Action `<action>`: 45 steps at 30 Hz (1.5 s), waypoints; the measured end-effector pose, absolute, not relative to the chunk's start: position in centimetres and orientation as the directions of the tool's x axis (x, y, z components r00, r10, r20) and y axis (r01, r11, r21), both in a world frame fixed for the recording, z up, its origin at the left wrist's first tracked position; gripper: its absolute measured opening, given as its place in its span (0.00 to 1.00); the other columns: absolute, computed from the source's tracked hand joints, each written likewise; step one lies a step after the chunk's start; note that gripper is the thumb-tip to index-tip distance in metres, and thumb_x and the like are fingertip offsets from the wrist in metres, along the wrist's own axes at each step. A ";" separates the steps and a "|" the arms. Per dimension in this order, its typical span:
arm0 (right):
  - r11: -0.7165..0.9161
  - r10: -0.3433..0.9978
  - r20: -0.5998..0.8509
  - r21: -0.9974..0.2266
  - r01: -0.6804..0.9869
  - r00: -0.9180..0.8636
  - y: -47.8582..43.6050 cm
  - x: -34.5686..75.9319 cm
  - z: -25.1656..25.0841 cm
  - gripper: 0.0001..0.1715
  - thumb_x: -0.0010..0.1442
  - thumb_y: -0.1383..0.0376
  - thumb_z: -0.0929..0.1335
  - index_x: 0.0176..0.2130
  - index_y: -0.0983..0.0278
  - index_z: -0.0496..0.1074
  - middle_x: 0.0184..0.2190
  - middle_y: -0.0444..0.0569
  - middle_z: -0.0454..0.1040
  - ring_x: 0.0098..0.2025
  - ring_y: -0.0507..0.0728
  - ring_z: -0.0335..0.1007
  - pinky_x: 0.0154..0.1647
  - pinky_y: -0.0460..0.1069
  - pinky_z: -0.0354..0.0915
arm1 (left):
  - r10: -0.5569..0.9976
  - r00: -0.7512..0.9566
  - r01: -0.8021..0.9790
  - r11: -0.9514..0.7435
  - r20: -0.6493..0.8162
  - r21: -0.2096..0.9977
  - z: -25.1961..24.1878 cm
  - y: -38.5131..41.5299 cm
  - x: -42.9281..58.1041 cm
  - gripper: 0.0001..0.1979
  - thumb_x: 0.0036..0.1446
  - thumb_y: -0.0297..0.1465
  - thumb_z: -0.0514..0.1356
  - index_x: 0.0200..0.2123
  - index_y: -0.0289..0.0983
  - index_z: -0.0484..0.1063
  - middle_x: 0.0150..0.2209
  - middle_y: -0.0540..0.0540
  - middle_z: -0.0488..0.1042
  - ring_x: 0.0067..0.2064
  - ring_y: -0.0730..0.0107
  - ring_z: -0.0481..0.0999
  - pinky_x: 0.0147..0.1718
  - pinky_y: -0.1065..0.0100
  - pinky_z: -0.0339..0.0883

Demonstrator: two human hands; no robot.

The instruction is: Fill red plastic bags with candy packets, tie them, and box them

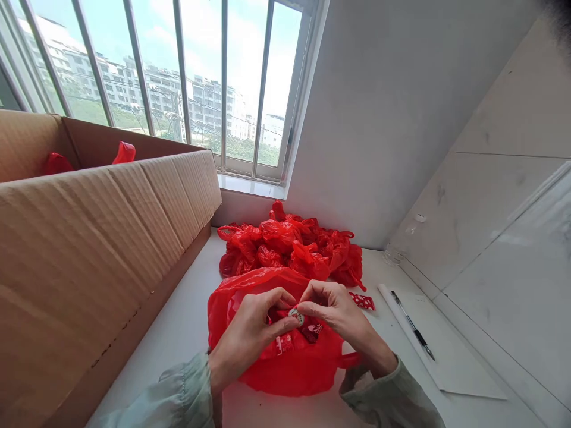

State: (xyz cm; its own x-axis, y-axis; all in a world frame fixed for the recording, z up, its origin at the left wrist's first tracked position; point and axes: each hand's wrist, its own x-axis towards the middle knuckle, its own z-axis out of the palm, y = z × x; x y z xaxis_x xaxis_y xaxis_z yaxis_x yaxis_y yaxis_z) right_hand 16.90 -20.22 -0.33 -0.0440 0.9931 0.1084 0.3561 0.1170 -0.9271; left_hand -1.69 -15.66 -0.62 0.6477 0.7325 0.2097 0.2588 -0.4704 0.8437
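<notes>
While the head view looks down on a white tabletop (182,321), the left hand (250,324) and the right hand (339,306) meet over an open red plastic bag (294,377); thumbs and forefingers are closed in a pinch on a small disc-faced item (296,317), probably because so slight a thing needs fingertips from both sides; it sits over the bag's mouth, near the centre, perhaps so that a slip would land inside.

With that bag as the dial's centre, a heap of bunched red plastic bags (285,238) lies at twelve o'clock, likely to be out of the forearms' way; a corrugated cardboard box (111,220) stands at ten, red plastic showing within; a dotted red packet (363,302) lies at two, just past the right hand; farther out at two is a clear plastic bottle (393,254) with a white cap; at three a ballpoint pen (413,326) rests on a white pad (459,362), seemingly handy for the right hand.

As for writing, the disc's pale, green-edged face bears marks too small to read; inside the bag, a red-and-white wrapper (284,343) and a dark red wrapper (311,333) carry pale print, equally illegible; no brand can be made out.
</notes>
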 end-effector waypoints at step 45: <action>0.067 0.993 0.043 -0.974 0.218 -0.114 -20.5 16.2 -0.7 0.28 0.53 0.45 0.71 0.22 0.63 0.59 0.19 0.37 0.56 0.21 0.47 0.50 0.21 0.44 0.51 | 0.892 0.443 -0.061 -0.068 0.088 0.996 0.1 -15.9 -1.2 0.13 0.51 0.40 0.65 0.31 0.35 0.73 0.27 0.51 0.73 0.29 0.72 0.69 0.29 0.72 0.62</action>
State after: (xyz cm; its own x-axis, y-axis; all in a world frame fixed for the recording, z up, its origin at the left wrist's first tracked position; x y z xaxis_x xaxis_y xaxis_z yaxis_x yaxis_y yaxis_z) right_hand 16.22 -20.48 -0.69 -0.1137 0.9926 0.0426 0.2177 0.0667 -0.9737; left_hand -1.16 -15.95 0.05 0.4433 0.8921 0.0880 -0.0614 -0.0678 0.9958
